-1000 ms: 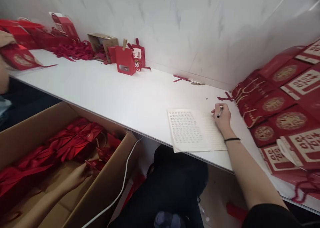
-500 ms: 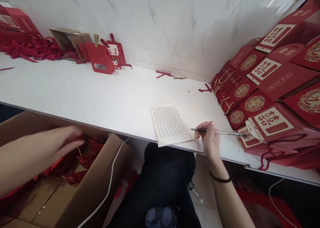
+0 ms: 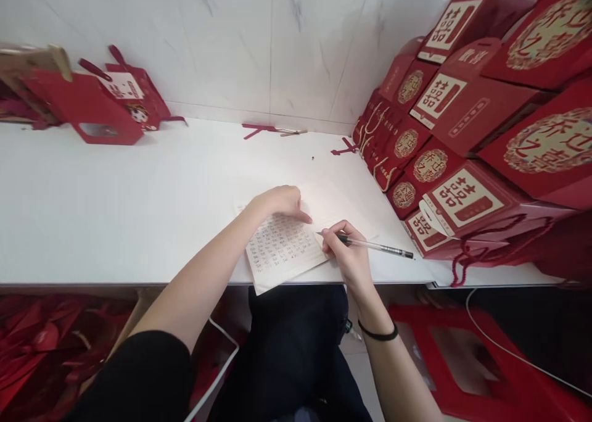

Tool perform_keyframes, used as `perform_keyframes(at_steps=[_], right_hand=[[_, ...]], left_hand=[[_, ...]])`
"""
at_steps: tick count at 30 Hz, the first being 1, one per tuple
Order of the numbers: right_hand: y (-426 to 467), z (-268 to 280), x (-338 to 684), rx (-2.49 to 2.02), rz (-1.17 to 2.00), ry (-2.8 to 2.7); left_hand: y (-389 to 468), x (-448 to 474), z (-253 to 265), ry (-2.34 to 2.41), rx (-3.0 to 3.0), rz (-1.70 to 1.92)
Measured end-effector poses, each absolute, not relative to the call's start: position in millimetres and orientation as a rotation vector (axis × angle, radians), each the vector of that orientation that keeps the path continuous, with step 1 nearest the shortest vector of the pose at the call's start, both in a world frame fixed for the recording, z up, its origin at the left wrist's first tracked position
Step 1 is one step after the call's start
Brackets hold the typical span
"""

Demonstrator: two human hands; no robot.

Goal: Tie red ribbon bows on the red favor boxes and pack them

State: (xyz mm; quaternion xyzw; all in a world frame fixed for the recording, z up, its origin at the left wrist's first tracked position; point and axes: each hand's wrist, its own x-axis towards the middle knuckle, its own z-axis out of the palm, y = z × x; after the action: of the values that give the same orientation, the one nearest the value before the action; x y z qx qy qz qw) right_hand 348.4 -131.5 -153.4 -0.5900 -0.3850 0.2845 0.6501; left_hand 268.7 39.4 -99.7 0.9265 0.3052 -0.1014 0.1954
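Note:
A sheet of paper (image 3: 272, 280) filled with rows of small handwriting lies on the white table, one corner sticking out past the front edge. My left hand (image 3: 282, 201) rests across the written side, thumb stretched out and the other fingers partly hidden; it holds nothing that I can see. In my right hand (image 3: 346, 243) is a pen (image 3: 382, 247) with a clear barrel and black grip. Its tip is at the right part of the paper, close to my left thumb; whether it touches cannot be seen.
Red gift boxes (image 3: 457, 194) with gold lettering are stacked on the right. At the left stands a red box with a window (image 3: 102, 110). Ribbon pieces (image 3: 263, 129) lie by the wall. Below the table, red items (image 3: 41, 342) and a white cable (image 3: 222, 348) show.
My left hand has moved from the carton of red items onto the paper. My right hand still holds the pen, its tip still by the paper. The view has turned right.

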Motion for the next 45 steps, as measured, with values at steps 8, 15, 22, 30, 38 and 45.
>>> perform_keyframes(at_steps=[8,15,22,30,38,45], right_hand=[[-135,-151,347,-1.375,0.712,-0.86],[-131,-149,347,-1.598,0.445,-1.036],[-127,-148,348,-1.752,0.469,-1.15],[-125,-147,347,-1.802,0.454,-1.189],[-126,-146,348,-1.807,0.455,-1.205],[-125,-146,347,-1.815,0.454,-1.178]], left_hand=[[32,262,-117,0.541,2.496,-0.12],[27,263,-117,0.544,2.515,-0.224],[21,262,-116,0.607,2.488,-0.324],[18,263,-114,0.648,2.461,-0.334],[18,263,-114,0.63,2.477,-0.339],[20,264,-118,0.631,2.462,-0.303]])
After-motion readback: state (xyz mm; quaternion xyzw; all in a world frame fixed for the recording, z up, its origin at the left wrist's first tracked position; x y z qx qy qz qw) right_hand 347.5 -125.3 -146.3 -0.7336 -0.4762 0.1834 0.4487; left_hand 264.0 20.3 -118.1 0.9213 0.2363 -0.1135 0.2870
